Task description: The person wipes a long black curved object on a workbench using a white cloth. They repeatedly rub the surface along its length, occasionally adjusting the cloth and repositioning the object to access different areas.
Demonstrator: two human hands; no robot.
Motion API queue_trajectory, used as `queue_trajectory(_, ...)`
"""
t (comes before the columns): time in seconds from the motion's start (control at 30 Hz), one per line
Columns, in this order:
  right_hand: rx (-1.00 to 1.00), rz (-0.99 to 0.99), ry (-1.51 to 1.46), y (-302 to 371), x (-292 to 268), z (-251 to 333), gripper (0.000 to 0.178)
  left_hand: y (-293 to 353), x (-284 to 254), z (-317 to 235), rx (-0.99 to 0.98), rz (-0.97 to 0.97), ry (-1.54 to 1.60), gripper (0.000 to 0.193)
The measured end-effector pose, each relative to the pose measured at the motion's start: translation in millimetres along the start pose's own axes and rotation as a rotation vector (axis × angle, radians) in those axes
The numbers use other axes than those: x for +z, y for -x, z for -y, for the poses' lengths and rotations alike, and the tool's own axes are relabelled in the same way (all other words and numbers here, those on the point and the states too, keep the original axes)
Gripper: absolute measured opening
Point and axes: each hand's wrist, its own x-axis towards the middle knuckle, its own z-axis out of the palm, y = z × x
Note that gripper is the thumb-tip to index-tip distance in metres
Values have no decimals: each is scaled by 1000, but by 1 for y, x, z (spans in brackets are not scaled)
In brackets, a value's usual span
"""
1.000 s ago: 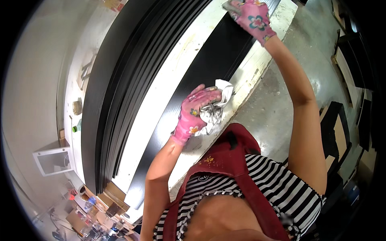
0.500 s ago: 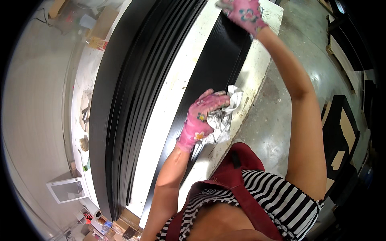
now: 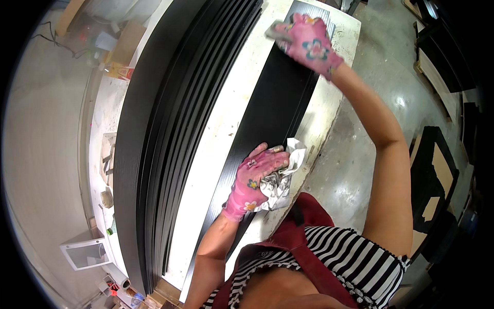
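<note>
A long black board (image 3: pixel 257 110) with grooves along its right edge lies on a white worktable, running away from me. My left hand (image 3: pixel 249 183), in a pink flowered glove, rests on the near part of the board, closed on a crumpled white cloth (image 3: pixel 278 190) with dark smudges. The cloth hangs over the board's right edge. Toward the far end, my right hand (image 3: pixel 311 46), in a matching glove, presses a small grey pad (image 3: pixel 278 32) at the board's left edge. Motion blurs the pad, so its exact kind is unclear.
Left of the board stands a long row of black boards (image 3: pixel 170 129) packed side by side. The white worktable (image 3: pixel 329 95) has a worn right edge above a grey concrete floor (image 3: pixel 339 170). Black panels (image 3: pixel 435 180) stand at the right. A brush (image 3: pixel 106 199) lies at the left.
My right hand has come nearer along the board with the pad, uncovering its far end. My left hand and the cloth have also shifted nearer to me.
</note>
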Motion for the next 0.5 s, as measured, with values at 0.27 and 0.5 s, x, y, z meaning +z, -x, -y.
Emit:
queue_trajectory(0.27,217,73,314,-91,32,-115,26,-3,-1,-1,-3,68,-36,31)
queue_trajectory(0.5,334,7,-282,-86,21,-104,51,0,0,2,-24,19,26,29)
